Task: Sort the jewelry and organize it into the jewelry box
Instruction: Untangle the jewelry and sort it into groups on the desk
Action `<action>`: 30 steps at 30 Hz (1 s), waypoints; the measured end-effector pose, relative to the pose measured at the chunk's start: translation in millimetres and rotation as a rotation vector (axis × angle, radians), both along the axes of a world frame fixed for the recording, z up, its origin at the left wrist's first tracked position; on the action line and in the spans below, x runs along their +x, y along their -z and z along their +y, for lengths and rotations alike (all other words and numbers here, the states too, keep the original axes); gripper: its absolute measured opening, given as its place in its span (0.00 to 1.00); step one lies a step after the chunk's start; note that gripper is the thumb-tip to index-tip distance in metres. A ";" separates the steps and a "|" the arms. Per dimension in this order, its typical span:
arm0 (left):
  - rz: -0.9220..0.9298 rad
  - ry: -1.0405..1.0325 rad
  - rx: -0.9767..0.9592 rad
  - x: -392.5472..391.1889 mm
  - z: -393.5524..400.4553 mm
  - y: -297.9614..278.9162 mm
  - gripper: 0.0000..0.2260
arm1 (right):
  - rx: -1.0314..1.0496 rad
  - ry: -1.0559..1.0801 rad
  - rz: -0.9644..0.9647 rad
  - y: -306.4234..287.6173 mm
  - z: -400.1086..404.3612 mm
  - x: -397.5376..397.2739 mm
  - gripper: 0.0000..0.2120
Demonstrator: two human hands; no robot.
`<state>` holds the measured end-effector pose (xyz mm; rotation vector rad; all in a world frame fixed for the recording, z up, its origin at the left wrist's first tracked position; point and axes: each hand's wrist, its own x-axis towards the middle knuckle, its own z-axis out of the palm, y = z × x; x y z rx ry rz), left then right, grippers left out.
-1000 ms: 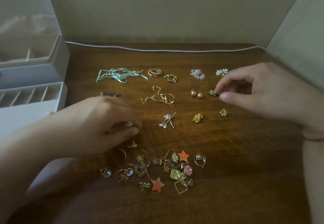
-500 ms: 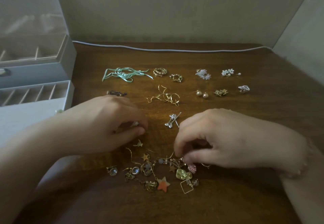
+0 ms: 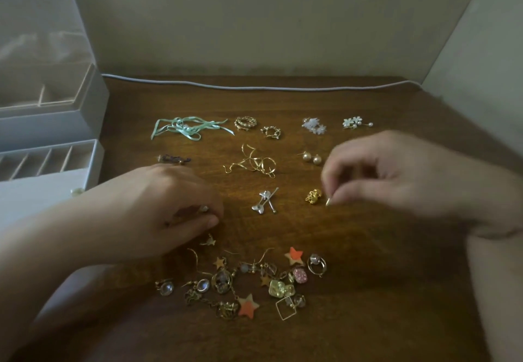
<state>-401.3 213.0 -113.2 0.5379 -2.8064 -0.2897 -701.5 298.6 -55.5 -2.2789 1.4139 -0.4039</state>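
Right hand (image 3: 407, 180): thumb and forefinger pinched together on a small gold piece (image 3: 328, 201), only its tip showing, blurred, kind not clear. Other fingers loosely curled above. Held just beside the gold earring (image 3: 313, 195) lying on the table (image 3: 368, 291), apart from it.

Left hand (image 3: 158, 208): fingers curled in, thumb closed against the fingertips on a small pale piece (image 3: 204, 208), mostly hidden inside the grip. Resting low over the wood, near the silver earrings (image 3: 265, 201).

Unsorted heap (image 3: 243, 282) near the front edge, between the two forearms: hooks, rings, stones, a square frame, and two orange stars (image 3: 294, 254).

Sorted groups farther back, well apart from one another: green ribbon (image 3: 186, 128), gold hoops (image 3: 245, 122), white flower earrings (image 3: 313, 125) with a second flower pair to their right, pearl studs (image 3: 312, 158), gold wire hooks (image 3: 252, 162), a dark piece (image 3: 174, 159) just behind the left hand.

Jewelry box (image 3: 51, 152) at the left edge of the table, lid up, drawer of narrow compartments pulled out; contents not clear. One pearl (image 3: 76, 191) lying beside its front.
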 end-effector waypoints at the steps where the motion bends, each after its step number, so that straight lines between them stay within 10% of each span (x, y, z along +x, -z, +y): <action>1: 0.001 0.002 -0.003 -0.4 0.1 0.4 0.08 | -0.063 0.103 -0.027 -1.7 -2.4 -14.2 0.07; 7: -0.010 0.008 0.012 -0.9 -0.1 2.6 0.07 | 0.039 0.503 0.221 18.3 -19.2 -63.0 0.09; 23: -0.030 -0.003 0.057 -2.4 5.3 -1.7 0.09 | -0.004 0.439 0.256 14.4 -17.1 -42.7 0.10; 30: -0.033 0.027 0.182 -6.4 11.0 -0.1 0.09 | -0.118 -0.110 -0.052 1.8 13.0 32.7 0.05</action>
